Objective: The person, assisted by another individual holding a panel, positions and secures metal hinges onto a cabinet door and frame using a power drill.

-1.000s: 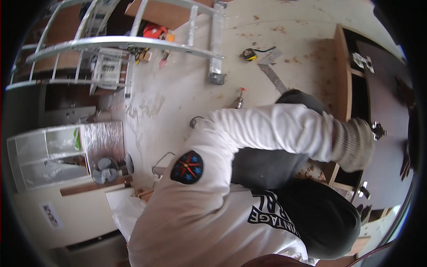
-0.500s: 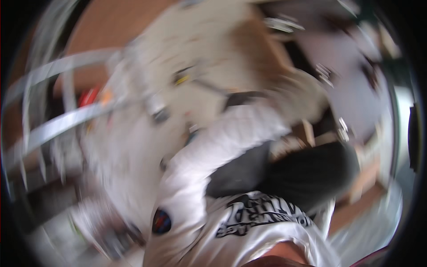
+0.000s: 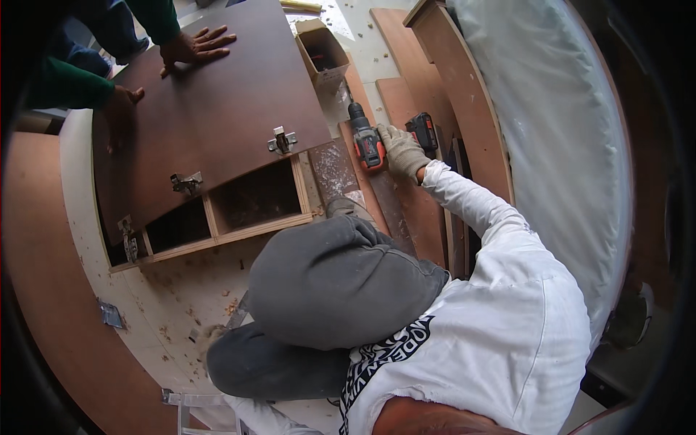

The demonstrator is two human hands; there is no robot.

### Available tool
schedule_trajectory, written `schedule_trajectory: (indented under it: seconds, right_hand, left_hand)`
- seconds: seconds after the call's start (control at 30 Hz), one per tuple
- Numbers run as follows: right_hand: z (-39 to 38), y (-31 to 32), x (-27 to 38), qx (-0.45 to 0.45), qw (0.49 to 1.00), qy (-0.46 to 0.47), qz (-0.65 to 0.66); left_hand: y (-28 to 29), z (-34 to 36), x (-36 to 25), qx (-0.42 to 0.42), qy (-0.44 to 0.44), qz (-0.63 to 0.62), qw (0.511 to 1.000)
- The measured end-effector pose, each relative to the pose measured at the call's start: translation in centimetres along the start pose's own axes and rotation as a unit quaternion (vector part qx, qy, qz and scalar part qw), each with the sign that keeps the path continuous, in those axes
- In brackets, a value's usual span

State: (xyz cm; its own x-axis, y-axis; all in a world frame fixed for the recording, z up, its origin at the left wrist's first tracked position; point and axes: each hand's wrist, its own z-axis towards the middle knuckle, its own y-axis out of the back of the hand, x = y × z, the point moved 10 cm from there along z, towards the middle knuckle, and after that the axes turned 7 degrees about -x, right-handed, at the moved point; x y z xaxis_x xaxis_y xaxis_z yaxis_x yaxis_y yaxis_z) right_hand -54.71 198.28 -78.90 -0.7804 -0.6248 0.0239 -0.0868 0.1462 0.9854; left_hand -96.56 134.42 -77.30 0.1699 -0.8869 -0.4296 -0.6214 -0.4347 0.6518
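My right hand (image 3: pixel 404 150), in a beige work glove, is wrapped round the handle of a cordless drill (image 3: pixel 368 143). The drill lies across brown boards (image 3: pixel 414 185), its chuck toward the far side and its battery right of my hand. At the lower left, my left hand (image 3: pixel 209 342) shows only as part of a glove beside my knee; its fingers are mostly hidden. A wooden cabinet (image 3: pixel 255 226) lies at the left. Over it rests a dark brown door panel (image 3: pixel 210 116) with several metal hinges along its near edge.
Another person's hands (image 3: pixel 194 51) press flat on the panel from the far left. A cardboard box (image 3: pixel 321 51) stands beyond the drill. A plastic-covered slab (image 3: pixel 558 138) is at right. Wood chips litter the floor (image 3: pixel 170 319). A metal ladder (image 3: pixel 199 400) shows at lower left.
My view has swung round from a blurred part of the room to the cabinet and panel. My right hand is now seen gripping the drill; when it took hold is not shown.
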Motion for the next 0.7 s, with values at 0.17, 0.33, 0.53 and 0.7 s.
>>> schedule_trajectory:
  seconds: [0.17,0.33,0.53,0.7]
  right_hand:
    - [2.3,-0.8,-0.5,0.009,0.998,-0.011,0.056]
    - [0.8,5.3,-0.2,-0.054,0.972,-0.03,0.225]
    - [-4.6,15.7,3.4,0.117,0.717,-0.151,0.67]
    - [-5.4,23.3,8.4,0.16,0.69,-0.11,0.697]
  left_hand:
    - [-2.8,-3.5,4.4,0.017,0.094,0.016,0.995]
    - [-3.3,-4.6,4.1,0.033,0.105,0.017,0.994]
    - [-2.2,-4.1,0.8,0.043,0.09,0.054,0.994]
    - [1.9,0.2,-15.4,0.031,-0.099,0.074,0.992]
